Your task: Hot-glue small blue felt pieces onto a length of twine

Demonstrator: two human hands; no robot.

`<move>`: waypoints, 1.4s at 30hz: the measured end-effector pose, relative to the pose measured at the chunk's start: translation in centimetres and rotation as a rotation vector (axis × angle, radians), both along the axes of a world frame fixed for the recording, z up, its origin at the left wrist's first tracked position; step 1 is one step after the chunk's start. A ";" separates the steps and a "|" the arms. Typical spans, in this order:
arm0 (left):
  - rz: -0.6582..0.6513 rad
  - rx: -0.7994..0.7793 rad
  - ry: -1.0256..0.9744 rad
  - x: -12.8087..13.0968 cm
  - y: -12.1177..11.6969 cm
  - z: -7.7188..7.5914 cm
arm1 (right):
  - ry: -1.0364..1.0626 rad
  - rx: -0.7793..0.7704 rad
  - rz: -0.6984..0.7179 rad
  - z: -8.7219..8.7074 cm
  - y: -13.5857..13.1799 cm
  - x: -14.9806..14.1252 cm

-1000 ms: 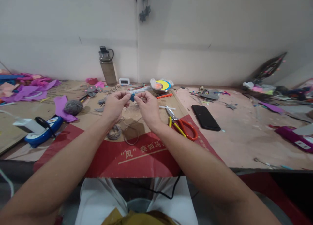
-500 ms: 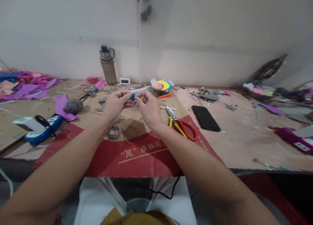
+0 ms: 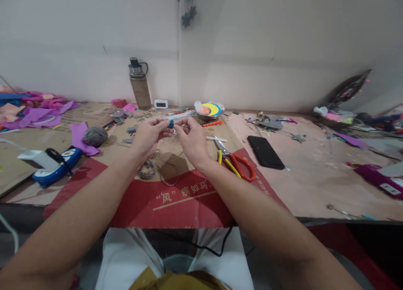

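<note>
Between my fingertips is a small blue piece [image 3: 171,124], too small to tell its kind. My left hand [image 3: 150,134] pinches it from the left, fingers curled. My right hand [image 3: 192,137] meets it from the other side, thumb and forefinger pressed together at its edge. Both hands are raised over a brown and red cardboard sheet [image 3: 189,210]. Below them lie a coil of thin grey cord [image 3: 147,170] and a loose loop of cord [image 3: 170,174]. Red-handled scissors [image 3: 241,166] and a yellow-handled tool [image 3: 231,166] rest right of my right wrist.
A bottle [image 3: 140,86], a small white clock [image 3: 160,104] and a bowl of bits [image 3: 209,110] stand along the wall. Grey yarn [image 3: 95,136], purple felt [image 3: 80,139] and a blue power strip [image 3: 56,168] lie left. A black phone [image 3: 265,152] lies right.
Both hands stay in nearly the same place. The blue piece has turned slightly between the fingertips, and the fingers have shifted a little.
</note>
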State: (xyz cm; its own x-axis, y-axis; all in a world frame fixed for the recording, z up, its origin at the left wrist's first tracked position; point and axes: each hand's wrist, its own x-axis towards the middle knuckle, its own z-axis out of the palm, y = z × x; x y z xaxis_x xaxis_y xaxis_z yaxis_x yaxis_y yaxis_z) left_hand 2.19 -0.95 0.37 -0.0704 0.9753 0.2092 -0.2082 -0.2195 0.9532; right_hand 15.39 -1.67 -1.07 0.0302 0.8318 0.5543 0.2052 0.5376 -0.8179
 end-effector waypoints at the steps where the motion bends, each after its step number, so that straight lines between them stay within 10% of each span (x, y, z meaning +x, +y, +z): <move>1: 0.019 0.007 0.013 0.0 0.0 0.0 | -0.022 0.015 -0.008 0.0 -0.1 0.0; 11: 0.166 0.163 0.282 0.1 -0.5 0.1 | -0.052 0.061 -0.031 0.7 -0.2 0.6; 42: 0.038 0.277 0.579 -0.6 -0.6 0.2 | -0.110 -0.060 0.076 0.5 0.7 1.5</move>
